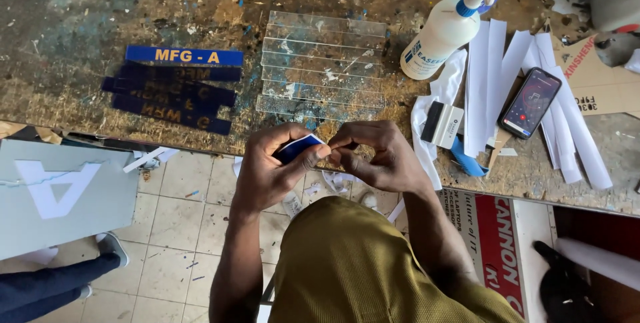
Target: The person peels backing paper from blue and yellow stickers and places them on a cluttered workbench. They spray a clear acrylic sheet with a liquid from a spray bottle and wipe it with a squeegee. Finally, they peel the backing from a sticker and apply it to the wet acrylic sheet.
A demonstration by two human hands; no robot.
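Now | left hand (267,166) pinches blue strip (298,148) | right hand (377,156) fingers (347,144) pressed together at its end | risk: backing tears, or strip creases if pinched harder

A small dark blue strip (298,147) with a white edge sits between the thumb and fingers of the left hand (270,166). It tilts up toward the right hand (373,153), whose fingertips pinch at its end.
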